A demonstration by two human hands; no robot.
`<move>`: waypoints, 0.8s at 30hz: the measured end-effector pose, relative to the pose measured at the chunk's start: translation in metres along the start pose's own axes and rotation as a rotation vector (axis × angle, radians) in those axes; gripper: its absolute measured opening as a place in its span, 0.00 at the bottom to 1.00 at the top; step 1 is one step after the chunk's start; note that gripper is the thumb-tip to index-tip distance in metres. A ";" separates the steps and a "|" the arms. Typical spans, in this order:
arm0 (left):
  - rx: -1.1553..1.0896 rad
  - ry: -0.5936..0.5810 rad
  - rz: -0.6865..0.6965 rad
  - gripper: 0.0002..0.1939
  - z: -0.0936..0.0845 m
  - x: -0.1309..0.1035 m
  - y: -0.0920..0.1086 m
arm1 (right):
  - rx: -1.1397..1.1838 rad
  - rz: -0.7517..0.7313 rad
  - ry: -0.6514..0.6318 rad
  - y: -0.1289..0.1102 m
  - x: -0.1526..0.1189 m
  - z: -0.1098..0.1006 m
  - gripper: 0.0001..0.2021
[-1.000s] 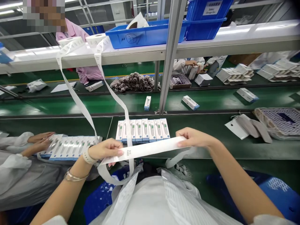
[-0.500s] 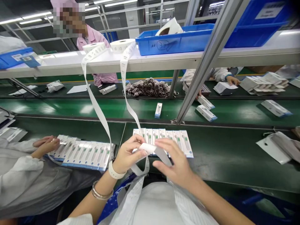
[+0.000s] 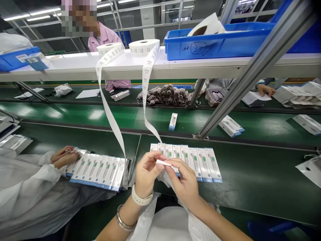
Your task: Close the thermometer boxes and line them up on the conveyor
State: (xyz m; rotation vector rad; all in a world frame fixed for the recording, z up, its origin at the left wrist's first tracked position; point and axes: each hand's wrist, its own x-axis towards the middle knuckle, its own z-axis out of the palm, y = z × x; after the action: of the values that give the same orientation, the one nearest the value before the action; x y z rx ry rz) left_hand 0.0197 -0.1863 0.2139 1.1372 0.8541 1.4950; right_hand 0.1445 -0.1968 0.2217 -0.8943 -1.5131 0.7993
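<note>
A white label strip (image 3: pixel 150 125) hangs from a label roll (image 3: pixel 144 47) on the shelf and runs down to my hands. My left hand (image 3: pixel 147 174), with a white watch on its wrist, pinches the strip between thumb and fingers. Its thumb and forefinger are closed on the strip's folded part. My right hand (image 3: pixel 184 179) pinches the same part from the other side, fingertips close to the left ones. Just beyond my hands a row of white boxes (image 3: pixel 202 162), printed with a device picture, lies side by side on the green table (image 3: pixel 250 174).
A co-worker's hands (image 3: pixel 65 156) touch another row of boxes (image 3: pixel 96 170) at the left. A second strip (image 3: pixel 111 117) hangs beside them. A slanted metal post (image 3: pixel 245 72) rises at the right. Blue bins (image 3: pixel 200 43) stand on the shelf; a grey heap (image 3: pixel 167 94) lies beyond the belt.
My right hand has closed from a spread pose onto the strip, beside my left fingertips. The strip's loop has turned edge-on. The view has shifted, moving the post and bin rightward.
</note>
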 end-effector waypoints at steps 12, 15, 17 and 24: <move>0.259 0.100 0.022 0.04 -0.001 0.006 -0.012 | 0.034 0.278 -0.070 0.029 -0.003 0.000 0.07; 0.347 0.188 0.004 0.08 0.006 0.004 -0.016 | 0.034 0.284 -0.145 0.034 0.002 -0.006 0.04; 0.415 0.271 -0.001 0.11 0.013 -0.001 -0.021 | 0.023 0.275 -0.191 0.038 0.005 -0.008 0.03; 0.561 0.524 -0.113 0.09 0.005 -0.025 -0.044 | -0.141 0.153 -0.280 0.076 0.008 0.017 0.13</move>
State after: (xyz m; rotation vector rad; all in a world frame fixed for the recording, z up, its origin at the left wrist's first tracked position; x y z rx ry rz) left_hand 0.0380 -0.2009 0.1694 1.0670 1.7507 1.5243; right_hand 0.1347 -0.1538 0.1566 -1.0448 -1.7783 0.9697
